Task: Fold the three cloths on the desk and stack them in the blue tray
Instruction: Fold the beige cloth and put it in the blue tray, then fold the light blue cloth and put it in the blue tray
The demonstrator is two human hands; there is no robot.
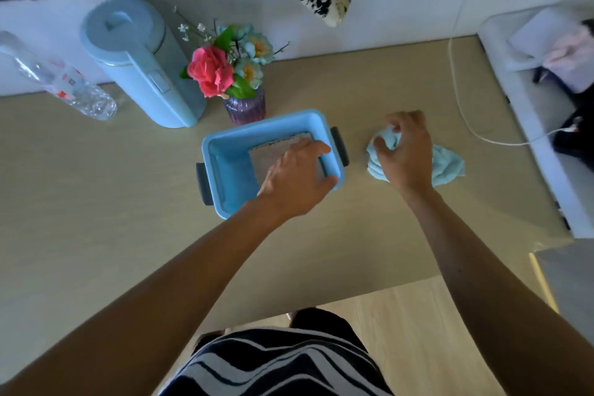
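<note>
On the desk (pixel 96 219), right of the blue tray (pixel 221 170), lies the light-blue cloth (pixel 448 164), crumpled, unfolded; its bulk runs roughly left-to-right, the bunched end toward the tray, the looser tail trailing away to the right; right hand (pixel 405 154) sits directly on top of the bunched end, fingers (pixel 381 148) curled down and pinching a gather of the fabric; cloth is thus under and between those fingers, touching them, with most of it spilling out on the far right side of the palm; left hand (pixel 297 177) is over the tray's right half, fingers loosely together and bent, resting on or just above the folded brownish cloth (pixel 273 148) that lies flat inside the tray; whether it presses that cloth I cannot tell; judgement: right hand is the nearer one for the blue cloth, left well apart from it across the tray wall; next move likely needs the cloth lifted and spread on the open desk nearer the body, left hand crossing over to take a second corner; third cloth not identified with certainty
</note>
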